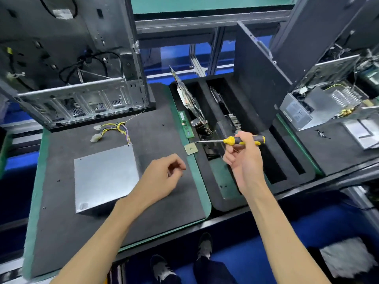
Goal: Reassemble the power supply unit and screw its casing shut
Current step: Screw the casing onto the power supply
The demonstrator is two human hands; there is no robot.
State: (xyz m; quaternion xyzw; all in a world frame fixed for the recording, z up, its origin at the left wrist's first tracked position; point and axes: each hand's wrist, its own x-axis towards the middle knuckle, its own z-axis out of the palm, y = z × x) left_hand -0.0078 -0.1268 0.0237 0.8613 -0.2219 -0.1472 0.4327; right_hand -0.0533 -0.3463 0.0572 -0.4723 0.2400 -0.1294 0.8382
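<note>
The right hand (pixel 244 154) grips a screwdriver (pixel 242 140) above the desk's (pixel 164 218) right edge; the left hand (pixel 164 175), loosely curled and holding nothing, hovers beside the supply (pixel 104 177).

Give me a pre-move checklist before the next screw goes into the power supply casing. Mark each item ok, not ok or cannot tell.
1. Screwdriver gripped in right hand: ok.
2. Power supply unit flat on the mat, cover on: ok.
3. Screw in left hand: cannot tell, fingers curled.
4. Screwdriver tip on a screw hole: not ok, it points away, over the foam tray.
5. Cable bundle out of the casing seam: ok.
</note>
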